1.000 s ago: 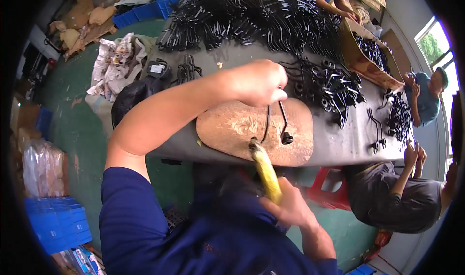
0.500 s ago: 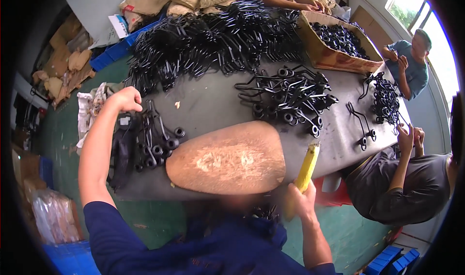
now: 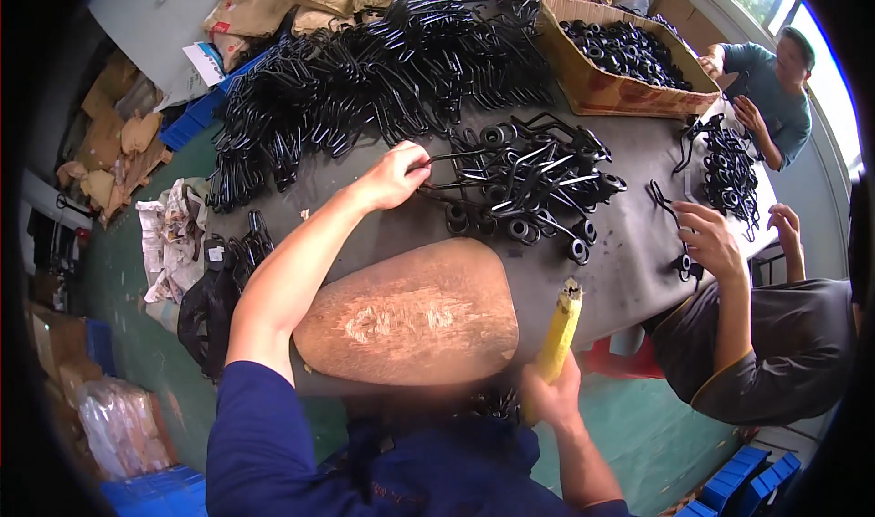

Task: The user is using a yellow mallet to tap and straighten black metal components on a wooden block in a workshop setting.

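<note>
Grey sheet-covered worktable (image 3: 629, 271) spreads under everything, with a big heap of black bent metal rod parts (image 3: 365, 80) along its far side and a brown cardboard box of black rings (image 3: 611, 89) at the far right corner. Nearer lies a worn oval wooden board (image 3: 410, 317), flat on the table just in front of the person. Beyond the board sits a smaller tangle of black rod parts with round eyes (image 3: 529, 184).

The left arm stretches long across the table, past the board's left edge, and the left hand (image 3: 394, 175) is closed on the end of one rod of that smaller tangle. The right hand (image 3: 551, 394) is low at the near table edge, fist wrapped round a yellow tool handle (image 3: 558, 335) that points upright, its frayed top just beside the board's right end.

At the right, another person's hand (image 3: 706, 239) rests on the table touching small black parts, and a second co-worker's hand (image 3: 746, 114) is further back. Crumpled white rags (image 3: 169, 235) lie on the green floor to the left
</note>
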Action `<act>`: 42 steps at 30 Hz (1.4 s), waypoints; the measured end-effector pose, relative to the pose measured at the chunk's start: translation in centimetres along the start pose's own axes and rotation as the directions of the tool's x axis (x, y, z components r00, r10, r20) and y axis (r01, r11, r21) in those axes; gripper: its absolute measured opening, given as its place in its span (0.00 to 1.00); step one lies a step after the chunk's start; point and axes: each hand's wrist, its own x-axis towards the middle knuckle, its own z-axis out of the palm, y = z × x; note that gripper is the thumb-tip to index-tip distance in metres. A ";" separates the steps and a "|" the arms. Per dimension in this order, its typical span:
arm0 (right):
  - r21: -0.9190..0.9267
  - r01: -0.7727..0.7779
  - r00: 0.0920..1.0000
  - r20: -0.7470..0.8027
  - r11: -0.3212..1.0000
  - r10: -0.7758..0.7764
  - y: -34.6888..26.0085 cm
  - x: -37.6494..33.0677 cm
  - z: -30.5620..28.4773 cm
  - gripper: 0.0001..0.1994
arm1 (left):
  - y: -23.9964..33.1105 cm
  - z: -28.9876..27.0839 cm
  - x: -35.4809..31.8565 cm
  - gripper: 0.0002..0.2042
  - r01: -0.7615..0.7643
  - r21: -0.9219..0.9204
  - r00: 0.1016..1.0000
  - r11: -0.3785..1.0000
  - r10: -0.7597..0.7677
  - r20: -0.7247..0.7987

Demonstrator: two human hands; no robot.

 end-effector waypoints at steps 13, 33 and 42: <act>0.118 -0.137 0.991 0.009 0.984 0.137 -3.4 -1.8 1.1 0.12 | 18.8 -16.0 -7.9 0.08 0.109 -0.451 0.982 0.886 -0.167 -0.091; -0.026 0.176 0.930 0.331 0.984 -0.158 -12.8 -9.5 8.2 0.15 | 17.0 -9.0 -13.2 0.10 0.054 -0.181 0.998 0.982 -0.046 0.052; -0.478 0.007 0.714 0.618 0.878 0.331 -10.4 -9.0 10.8 0.22 | 17.3 -9.1 -14.2 0.10 0.106 -0.187 0.991 0.977 -0.089 0.099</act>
